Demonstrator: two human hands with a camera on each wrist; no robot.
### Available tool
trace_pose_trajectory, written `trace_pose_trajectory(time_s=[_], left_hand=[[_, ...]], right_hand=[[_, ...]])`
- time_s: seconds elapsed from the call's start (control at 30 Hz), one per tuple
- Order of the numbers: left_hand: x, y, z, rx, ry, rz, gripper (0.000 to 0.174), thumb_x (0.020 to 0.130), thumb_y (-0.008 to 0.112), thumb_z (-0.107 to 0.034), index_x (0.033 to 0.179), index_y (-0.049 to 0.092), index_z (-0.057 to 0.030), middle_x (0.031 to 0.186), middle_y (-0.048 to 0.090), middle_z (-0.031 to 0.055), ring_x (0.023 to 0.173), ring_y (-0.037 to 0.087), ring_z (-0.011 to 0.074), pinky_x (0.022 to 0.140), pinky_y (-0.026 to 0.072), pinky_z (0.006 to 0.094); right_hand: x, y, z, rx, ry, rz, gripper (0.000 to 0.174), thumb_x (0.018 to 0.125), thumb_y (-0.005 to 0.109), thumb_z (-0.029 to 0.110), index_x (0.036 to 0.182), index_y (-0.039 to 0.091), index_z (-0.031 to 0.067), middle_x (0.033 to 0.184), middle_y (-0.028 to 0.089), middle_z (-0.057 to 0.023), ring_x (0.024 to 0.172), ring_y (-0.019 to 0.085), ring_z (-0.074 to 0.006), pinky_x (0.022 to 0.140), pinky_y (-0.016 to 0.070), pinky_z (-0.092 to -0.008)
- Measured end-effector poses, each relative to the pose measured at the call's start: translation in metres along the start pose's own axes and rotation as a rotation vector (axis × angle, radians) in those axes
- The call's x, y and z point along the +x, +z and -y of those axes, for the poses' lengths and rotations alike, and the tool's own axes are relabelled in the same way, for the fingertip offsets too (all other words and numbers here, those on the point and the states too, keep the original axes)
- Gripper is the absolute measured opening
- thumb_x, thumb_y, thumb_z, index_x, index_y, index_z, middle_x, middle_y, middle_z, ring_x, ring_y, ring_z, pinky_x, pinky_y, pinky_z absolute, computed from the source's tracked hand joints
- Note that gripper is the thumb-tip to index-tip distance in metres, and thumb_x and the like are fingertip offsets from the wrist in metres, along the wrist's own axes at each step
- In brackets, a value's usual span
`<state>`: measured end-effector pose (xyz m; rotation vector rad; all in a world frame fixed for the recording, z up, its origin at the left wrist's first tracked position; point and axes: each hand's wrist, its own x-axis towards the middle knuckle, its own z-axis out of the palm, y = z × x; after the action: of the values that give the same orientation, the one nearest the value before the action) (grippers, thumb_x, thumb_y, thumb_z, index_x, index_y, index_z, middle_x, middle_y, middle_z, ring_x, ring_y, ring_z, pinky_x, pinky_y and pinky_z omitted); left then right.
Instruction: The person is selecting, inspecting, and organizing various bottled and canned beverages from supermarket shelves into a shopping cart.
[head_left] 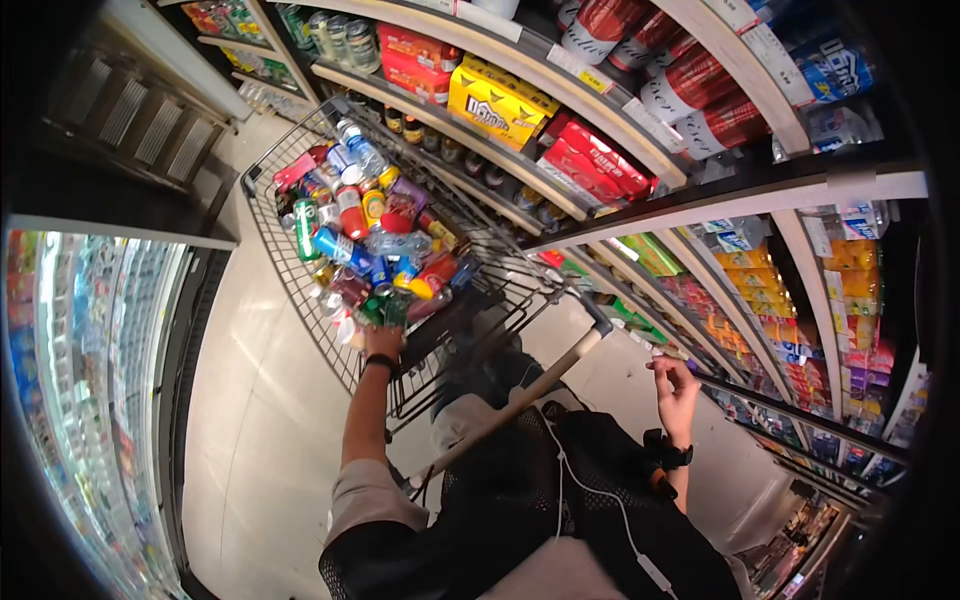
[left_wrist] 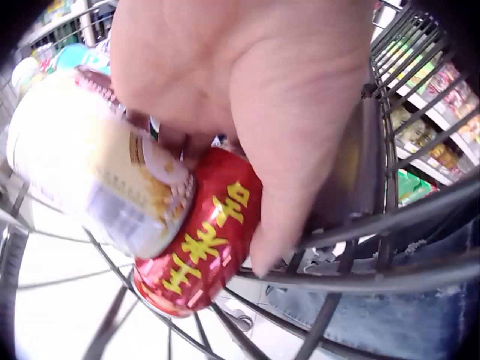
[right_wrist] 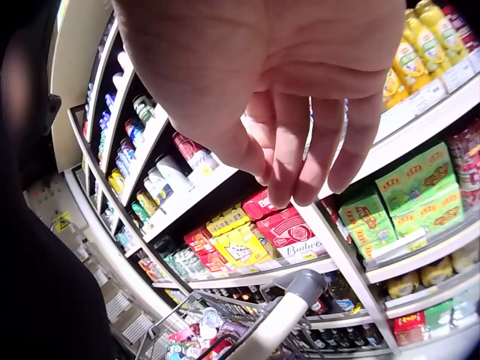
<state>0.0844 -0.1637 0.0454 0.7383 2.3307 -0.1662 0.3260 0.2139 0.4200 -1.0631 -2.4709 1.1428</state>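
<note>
My left hand (head_left: 382,340) reaches down into the near end of a wire shopping cart (head_left: 290,270) filled with drink cans and bottles. In the left wrist view its thumb lies along one side of a red can (left_wrist: 206,244) with yellow characters, and its fingers go behind the top, partly hidden. A pale cream can (left_wrist: 101,172) leans against the red one, above the wire bars. My right hand (head_left: 677,393) is raised to the right of the cart handle (head_left: 540,385), fingers loosely bent and holding nothing. In the right wrist view, the right hand (right_wrist: 292,112) overlaps the shelves.
Shelves of drinks line the right side, with a yellow beer carton (head_left: 500,103) and red cartons (head_left: 597,160). A glass-fronted cooler (head_left: 100,400) stands on the left. Pale floor (head_left: 240,370) runs between cooler and cart, and metal steps (head_left: 140,115) are at the far left.
</note>
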Motion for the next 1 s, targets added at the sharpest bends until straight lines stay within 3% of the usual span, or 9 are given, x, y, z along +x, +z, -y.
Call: trace_pose_trajectory(time_s=[0.2,0.27,0.33,0.47,0.5,0.6,0.73,0.87,1.0], left_hand=[[-0.016,-0.031,0.010,-0.088,0.102,-0.273,0.055,0.061,0.080,-0.033,0.105,0.056,-0.0115,0.102,0.061,0.0131,0.101,0.060,0.0297,0.091,0.0405,0.0458],[-0.014,-0.048,0.009,-0.536,0.143,-0.584,0.064,0.058,0.082,-0.037,0.105,0.054,-0.0050,0.098,0.059,0.0153,0.094,0.060,0.0354,0.086,0.0456,0.0450],[-0.016,-0.075,0.011,-0.833,0.059,-0.594,0.060,0.063,0.080,-0.035,0.104,0.053,-0.0004,0.096,0.058,0.0174,0.092,0.058,0.0391,0.083,0.0485,0.0451],[-0.062,-0.137,0.016,-1.353,-0.177,-0.421,0.048,0.076,0.075,-0.034,0.103,0.057,0.0018,0.112,0.060,0.0176,0.098,0.063,0.0254,0.076,0.0524,0.0375],[-0.052,-0.110,0.021,-1.739,-0.022,-0.418,0.045,0.088,0.063,-0.033,0.114,0.054,0.0018,0.120,0.059,0.0161,0.105,0.062,0.0223,0.078,0.0540,0.0358],[-0.103,-0.172,-0.014,-2.384,0.164,-0.200,0.046,0.095,0.049,-0.032,0.126,0.047,0.0016,0.120,0.058,0.0157,0.107,0.061,0.0263,0.081,0.0555,0.0393],[-0.135,-0.211,-0.074,-2.485,0.304,0.101,0.058,0.098,0.034,-0.044,0.135,0.038,0.0002,0.119,0.058,0.0178,0.101,0.064,0.0304,0.079,0.0573,0.0447],[-0.156,-0.267,-0.137,-2.176,0.710,0.303,0.063,0.098,0.034,-0.053,0.136,0.037,-0.0027,0.120,0.058,0.0157,0.096,0.063,0.0257,0.077,0.0550,0.0410],[-0.171,-0.305,-0.218,-1.936,0.855,0.154,0.062,0.097,0.040,-0.052,0.137,0.037,-0.0036,0.126,0.054,0.0140,0.099,0.062,0.0233,0.081,0.0532,0.0417]], right_hand=[[-0.001,0.023,0.011,0.069,0.090,0.055,0.017,0.094,0.060,0.014,0.098,0.064,-0.0018,0.086,0.068,-0.0070,0.083,0.064,-0.0125,0.077,0.0487,-0.0257],[0.003,0.033,0.023,0.063,0.081,0.093,0.016,0.093,0.059,0.012,0.098,0.064,-0.0024,0.085,0.069,-0.0073,0.082,0.065,-0.0127,0.076,0.0497,-0.0258],[0.013,0.042,0.033,0.062,0.084,0.159,0.015,0.094,0.059,0.011,0.097,0.064,-0.0021,0.086,0.069,-0.0068,0.083,0.065,-0.0130,0.076,0.0495,-0.0256],[0.020,0.048,0.040,0.050,0.017,0.236,0.014,0.093,0.059,0.010,0.099,0.064,-0.0019,0.087,0.069,-0.0078,0.084,0.066,-0.0136,0.079,0.0498,-0.0262],[0.023,0.053,0.044,0.060,0.002,0.256,0.014,0.093,0.059,0.009,0.100,0.064,-0.0017,0.087,0.069,-0.0083,0.084,0.066,-0.0135,0.079,0.0500,-0.0264],[0.037,0.070,0.059,0.070,-0.142,0.364,0.013,0.092,0.059,0.008,0.100,0.064,-0.0013,0.087,0.069,-0.0077,0.085,0.066,-0.0139,0.080,0.0503,-0.0263],[0.045,0.076,0.121,0.125,-0.195,0.721,0.044,0.088,0.063,0.003,0.129,0.049,0.0023,0.125,0.055,-0.0121,0.103,0.060,-0.0155,0.084,0.0513,-0.0306],[0.050,0.048,0.128,0.444,-0.156,0.637,0.061,0.086,0.067,0.005,0.140,0.038,0.0068,0.135,0.046,-0.0098,0.108,0.056,-0.0149,0.087,0.0510,-0.0323],[0.036,-0.003,0.125,0.524,-0.221,0.296,0.062,0.082,0.074,0.014,0.137,0.044,0.0093,0.125,0.054,-0.0054,0.109,0.054,-0.0125,0.084,0.0507,-0.0306]])
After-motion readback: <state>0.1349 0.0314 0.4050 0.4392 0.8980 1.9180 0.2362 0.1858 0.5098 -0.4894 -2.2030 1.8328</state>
